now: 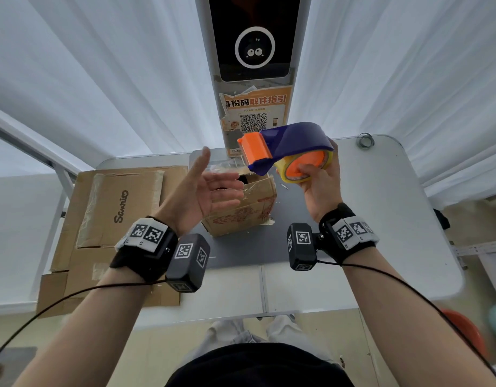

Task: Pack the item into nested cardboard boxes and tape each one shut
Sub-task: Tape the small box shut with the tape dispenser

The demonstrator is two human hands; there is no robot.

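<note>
A small printed cardboard box point(242, 210) stands on the grey mat in the middle of the table, its top partly covered with clear tape and a dark gap showing at the far side. My left hand point(206, 191) hovers above its left part, palm up and fingers spread, holding nothing. My right hand point(319, 185) is raised above and to the right of the box, gripping a purple tape dispenser point(286, 148) with an orange blade guard and a yellowish tape roll. Whatever is inside the box is hidden.
Flattened larger cardboard boxes point(112, 219) lie stacked on the left of the white table point(395, 219). A kiosk with a screen and QR poster point(254, 79) stands behind the table. A small tape ring point(365, 140) lies at the far right corner. White curtains surround.
</note>
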